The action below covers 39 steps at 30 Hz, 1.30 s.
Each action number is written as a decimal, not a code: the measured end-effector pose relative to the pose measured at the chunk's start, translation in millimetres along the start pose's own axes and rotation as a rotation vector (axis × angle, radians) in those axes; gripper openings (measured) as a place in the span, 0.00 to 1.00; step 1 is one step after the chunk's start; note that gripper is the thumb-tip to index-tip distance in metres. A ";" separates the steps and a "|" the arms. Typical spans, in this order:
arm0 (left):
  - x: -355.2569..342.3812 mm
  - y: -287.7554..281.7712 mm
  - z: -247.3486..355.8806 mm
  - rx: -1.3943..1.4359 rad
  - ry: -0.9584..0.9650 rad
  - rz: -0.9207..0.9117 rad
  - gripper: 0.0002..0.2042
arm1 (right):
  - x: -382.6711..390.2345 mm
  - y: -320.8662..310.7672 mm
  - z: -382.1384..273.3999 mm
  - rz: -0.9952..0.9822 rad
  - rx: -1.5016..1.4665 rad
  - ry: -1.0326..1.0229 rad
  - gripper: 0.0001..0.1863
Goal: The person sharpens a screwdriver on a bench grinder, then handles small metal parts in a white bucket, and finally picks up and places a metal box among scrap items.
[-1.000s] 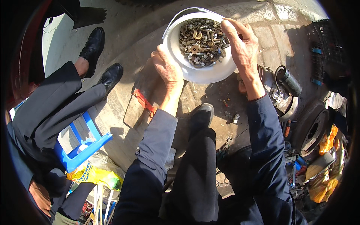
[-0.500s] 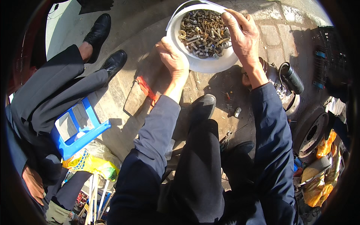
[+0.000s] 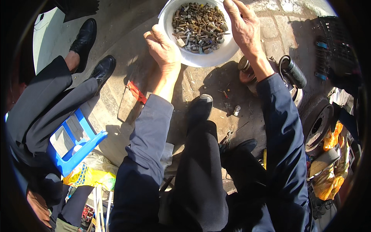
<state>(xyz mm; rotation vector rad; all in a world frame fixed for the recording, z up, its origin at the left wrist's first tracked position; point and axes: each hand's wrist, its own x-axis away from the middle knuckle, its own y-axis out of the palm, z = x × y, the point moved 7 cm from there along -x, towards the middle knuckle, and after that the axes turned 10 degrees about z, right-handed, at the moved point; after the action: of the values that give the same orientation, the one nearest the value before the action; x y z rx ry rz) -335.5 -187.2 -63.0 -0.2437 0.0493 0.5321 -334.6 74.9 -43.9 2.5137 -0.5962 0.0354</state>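
right hand [image 3: 248, 31]: fingers pinching bucket [image 3: 210, 60] at rim; left hand [image 3: 165, 50]: against bucket side, fingers' closure cannot be determined; bolts [image 3: 199, 28] inside bucket

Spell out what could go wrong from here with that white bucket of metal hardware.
Spill: the round white plastic bucket is held between the bare left hand and bare right hand, so a slip could scatter the brown and silvery metal bolts.
Footing: a small, whitish loose piece lies near the person's forward black shoe and might shift underfoot.
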 end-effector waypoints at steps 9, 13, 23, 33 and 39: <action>7.8 3.6 2.1 -0.004 0.031 0.019 0.27 | 8.4 4.3 -35.9 0.061 1.179 -0.394 0.20; 4.7 5.0 3.3 -0.007 0.035 0.026 0.27 | 4.1 1.8 -37.1 0.168 1.161 -0.286 0.21; 5.0 6.6 4.5 -0.031 0.032 0.022 0.26 | -7.1 -0.4 -30.8 0.070 0.930 -0.460 0.20; 9.0 7.0 11.9 -0.016 -0.022 -0.052 0.24 | 65.1 67.6 -66.8 -0.086 0.993 -0.928 0.15; 13.6 3.3 14.9 -0.019 0.143 -0.089 0.20 | 29.9 110.8 47.4 -0.373 1.550 -0.685 0.22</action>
<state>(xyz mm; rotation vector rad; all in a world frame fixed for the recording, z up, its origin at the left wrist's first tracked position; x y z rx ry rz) -325.7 -174.1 -50.8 -0.3013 0.1715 0.4257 -359.1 -45.0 -23.3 4.1499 -0.3189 -0.8316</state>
